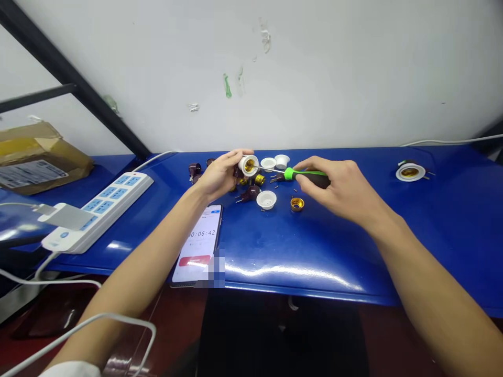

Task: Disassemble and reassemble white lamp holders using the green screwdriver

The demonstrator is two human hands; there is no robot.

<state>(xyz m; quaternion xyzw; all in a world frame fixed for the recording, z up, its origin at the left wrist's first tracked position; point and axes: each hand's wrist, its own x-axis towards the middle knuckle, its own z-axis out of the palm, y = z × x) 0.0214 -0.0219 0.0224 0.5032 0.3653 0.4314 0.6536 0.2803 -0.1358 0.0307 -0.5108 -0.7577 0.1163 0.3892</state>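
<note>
My left hand [222, 175] is closed around a white lamp socket [244, 161] whose brass threaded inside faces right. In my right hand [340, 183] is a screwdriver [306, 175] with a green and black handle, its shaft reaching into the socket's mouth. Where the tip touches inside is too small to tell. Below the hands lie a white socket cup [266, 199], a brass threaded ring [297, 203] and a dark brown plug piece [249, 193] with metal prongs. Two more white cups [269, 164] stand behind the screwdriver shaft.
A phone [198, 243] showing a timer lies near the front edge. To the left is a white power strip [100, 209] with a charger and cables. A cardboard box [41, 157] sits far left. One white socket piece with a brass inside [410, 172] lies far right.
</note>
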